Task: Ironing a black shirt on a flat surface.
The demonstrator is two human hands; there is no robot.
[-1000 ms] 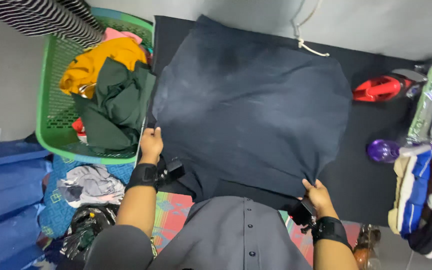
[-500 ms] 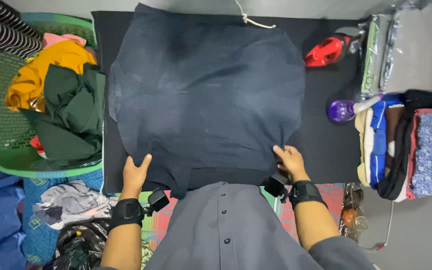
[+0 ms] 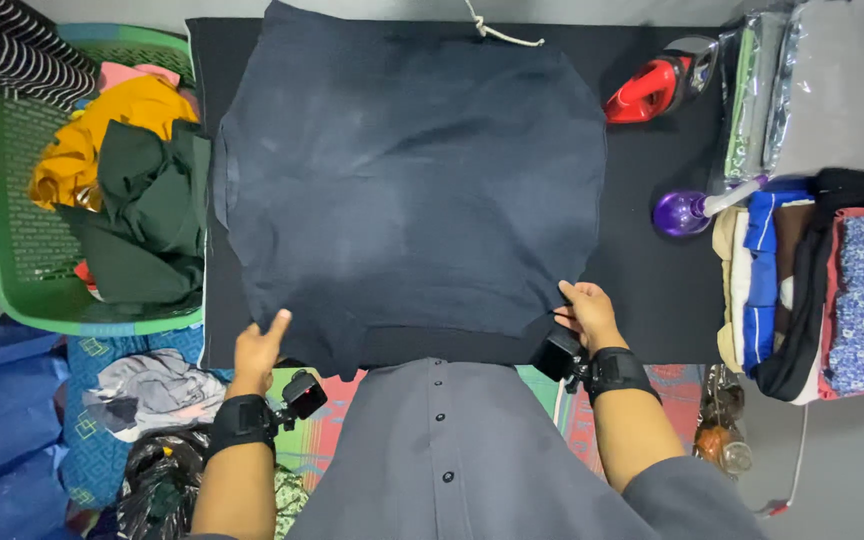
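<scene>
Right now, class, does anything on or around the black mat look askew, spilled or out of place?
Mostly tidy. The dark shirt lies flat but slightly skewed, its near edge uneven between the left hand and right hand. Clothes spill over the green basket rim onto the black mat.

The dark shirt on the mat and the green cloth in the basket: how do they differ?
The dark shirt lies spread flat on the black mat; the green cloth sits crumpled in the green basket. The shirt is navy, the cloth dark green. The left hand and right hand touch the shirt's near edge; nothing touches the cloth. Both are plain, dark fabric.
</scene>
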